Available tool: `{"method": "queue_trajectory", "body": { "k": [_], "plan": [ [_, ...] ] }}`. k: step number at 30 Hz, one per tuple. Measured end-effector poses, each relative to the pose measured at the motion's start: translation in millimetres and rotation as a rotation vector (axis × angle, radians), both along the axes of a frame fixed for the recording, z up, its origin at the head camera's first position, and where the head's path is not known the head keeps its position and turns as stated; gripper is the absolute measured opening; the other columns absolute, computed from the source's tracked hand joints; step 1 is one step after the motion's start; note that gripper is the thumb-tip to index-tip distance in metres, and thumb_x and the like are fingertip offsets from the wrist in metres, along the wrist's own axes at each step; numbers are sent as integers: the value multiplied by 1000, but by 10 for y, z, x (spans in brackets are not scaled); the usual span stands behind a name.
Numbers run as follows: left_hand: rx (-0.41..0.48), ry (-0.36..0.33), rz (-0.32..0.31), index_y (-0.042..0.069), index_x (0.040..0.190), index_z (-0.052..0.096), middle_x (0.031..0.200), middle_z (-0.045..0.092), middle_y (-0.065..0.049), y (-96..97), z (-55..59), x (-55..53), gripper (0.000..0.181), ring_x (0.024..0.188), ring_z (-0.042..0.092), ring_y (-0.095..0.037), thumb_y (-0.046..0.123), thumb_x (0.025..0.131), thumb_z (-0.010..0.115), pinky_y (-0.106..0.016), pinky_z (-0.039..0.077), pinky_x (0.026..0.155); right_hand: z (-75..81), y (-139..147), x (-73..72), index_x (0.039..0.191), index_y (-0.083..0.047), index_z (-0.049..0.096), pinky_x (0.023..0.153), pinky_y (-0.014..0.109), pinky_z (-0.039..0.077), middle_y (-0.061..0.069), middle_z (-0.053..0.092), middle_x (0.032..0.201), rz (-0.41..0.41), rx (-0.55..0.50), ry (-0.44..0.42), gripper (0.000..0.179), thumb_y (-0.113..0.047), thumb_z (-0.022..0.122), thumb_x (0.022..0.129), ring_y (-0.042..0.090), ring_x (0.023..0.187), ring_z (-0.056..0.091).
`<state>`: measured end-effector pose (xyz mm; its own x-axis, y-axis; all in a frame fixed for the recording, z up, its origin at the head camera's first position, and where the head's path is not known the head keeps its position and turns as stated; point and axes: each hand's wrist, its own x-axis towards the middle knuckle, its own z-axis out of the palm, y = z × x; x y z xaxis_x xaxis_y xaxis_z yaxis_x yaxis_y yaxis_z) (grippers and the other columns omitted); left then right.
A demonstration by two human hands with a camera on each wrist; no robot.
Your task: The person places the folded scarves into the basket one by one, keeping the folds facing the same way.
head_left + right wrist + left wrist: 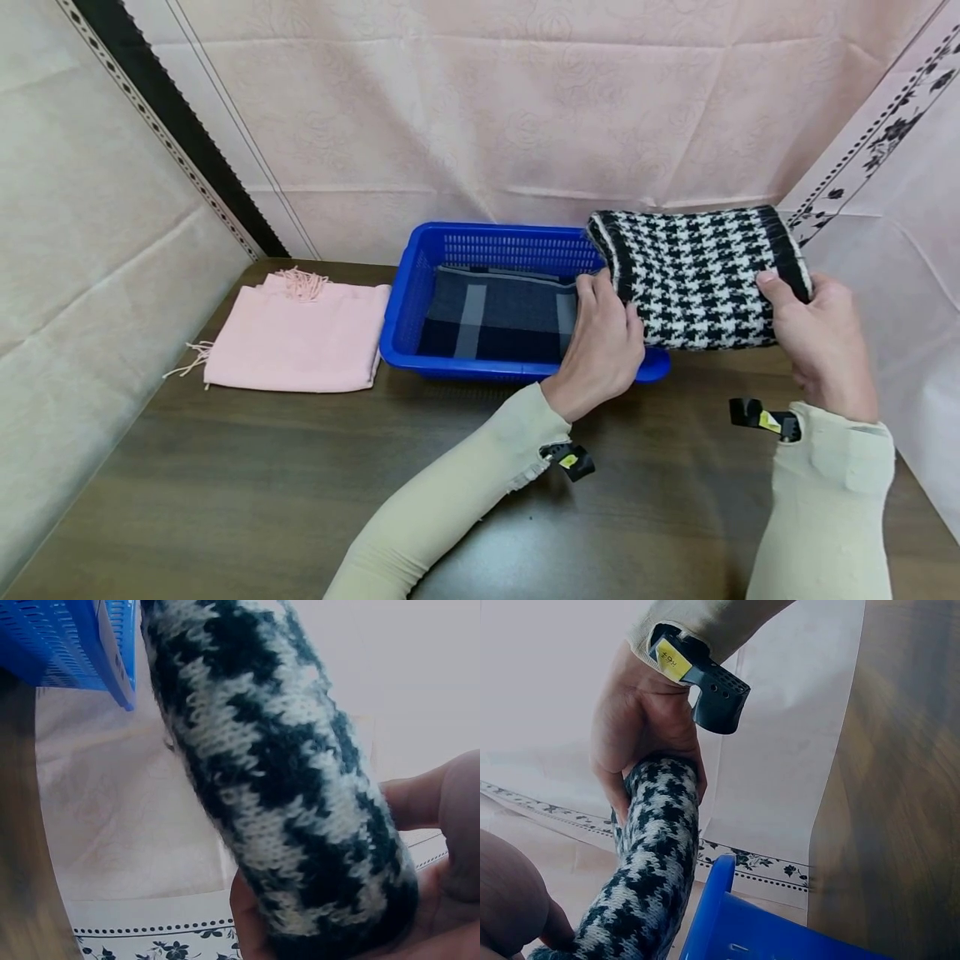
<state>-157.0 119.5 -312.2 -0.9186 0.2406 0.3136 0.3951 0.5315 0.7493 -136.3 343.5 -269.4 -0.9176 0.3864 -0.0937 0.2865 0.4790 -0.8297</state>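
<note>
A folded black-and-white houndstooth scarf (697,279) is held up between both hands, over the right end of a blue plastic basket (517,369). My right hand (825,337) grips its right end, thumb on top and fingers beneath. At the scarf's left edge, my left hand (603,346) holds the lower corner. In the left wrist view, the scarf (649,855) shows as a thick folded roll beside the basket's blue rim. The right wrist view has the scarf's folded edge (277,772) close up, with right-hand fingers around its end. Inside the basket lies a folded dark plaid scarf (495,321).
A folded pink scarf (300,337) with fringe lies on the brown wooden table (285,467), left of the basket. Pale patterned cloth (465,108) hangs behind the table and along both sides. Each sleeve carries a small black wrist camera (765,419).
</note>
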Motion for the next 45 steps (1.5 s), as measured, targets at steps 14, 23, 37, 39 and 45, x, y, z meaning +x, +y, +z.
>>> {"method": "queue_trajectory", "body": {
  "k": [14, 23, 37, 39, 45],
  "plan": [
    [28, -5, -30, -7, 157, 17, 143, 33, -21, -106, 11, 3, 55, 120, 51, -25, 15, 110, 35, -30, 50, 102, 4, -80, -13, 108, -30, 46, 32, 41, 33, -11, 44, 64, 18, -3, 28, 40, -68, 49, 95, 14, 37, 33],
    [42, -31, -23, -6, 158, 16, 139, 34, -20, -164, 34, -10, 56, 110, 50, -22, 16, 110, 34, -31, 50, 100, 39, -163, -13, 105, -29, 47, 30, 39, 30, -13, 39, 59, 29, -38, 58, 31, -59, 49, 100, 13, 35, 32],
    [41, -31, -10, -5, 158, 17, 139, 34, -18, -203, 30, -1, 55, 114, 49, -22, 17, 110, 34, -31, 49, 102, 8, -189, -15, 107, -30, 46, 31, 42, 33, -10, 41, 62, 27, 3, 60, 39, -67, 47, 96, 16, 36, 34],
    [46, -32, -12, -5, 158, 17, 138, 34, -18, -213, 29, 0, 55, 111, 49, -22, 17, 110, 34, -30, 49, 98, 6, -193, -20, 108, -31, 46, 31, 42, 32, -10, 42, 62, 26, 2, 63, 38, -67, 48, 96, 15, 36, 34],
    [53, -33, -25, -5, 159, 14, 140, 33, -19, -236, 18, -1, 56, 105, 49, -20, 17, 110, 33, -28, 49, 92, 3, -213, -22, 112, -29, 47, 30, 42, 31, -11, 41, 60, 38, -1, 79, 40, -66, 47, 97, 15, 35, 33]
  ]
}}
